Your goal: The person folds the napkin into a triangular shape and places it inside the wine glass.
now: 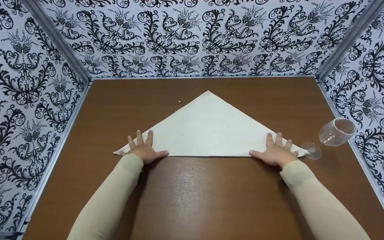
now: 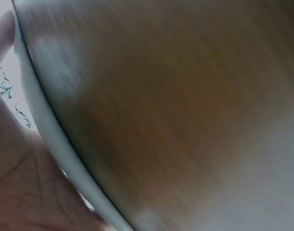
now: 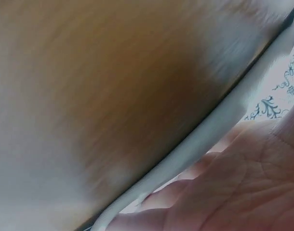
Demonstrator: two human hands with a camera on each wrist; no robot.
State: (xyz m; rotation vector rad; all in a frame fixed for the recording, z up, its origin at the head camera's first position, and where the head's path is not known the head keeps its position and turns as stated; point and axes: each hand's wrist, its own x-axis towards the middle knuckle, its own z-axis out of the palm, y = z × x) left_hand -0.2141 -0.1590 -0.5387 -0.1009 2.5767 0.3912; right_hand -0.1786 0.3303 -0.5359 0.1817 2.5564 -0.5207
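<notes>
A white cloth napkin (image 1: 205, 130), folded into a triangle, lies flat on the brown table with its peak pointing away from me. My left hand (image 1: 142, 150) rests on its left corner, fingers spread and thumb along the near folded edge. On the right corner lies my right hand (image 1: 275, 151), its fingers likewise spread. Both wrist views show a palm beside the napkin's edge, the left palm (image 2: 26, 187) and the right palm (image 3: 238, 187). The napkin's right tip reaches the foot of a wine glass.
The clear wine glass (image 1: 337, 131) stands at the right, near the table's edge. Patterned panels (image 1: 178, 36) in grey frames enclose the brown table (image 1: 185, 196) at the back and both sides. A tiny white speck (image 1: 179, 101) is on the tabletop behind the napkin.
</notes>
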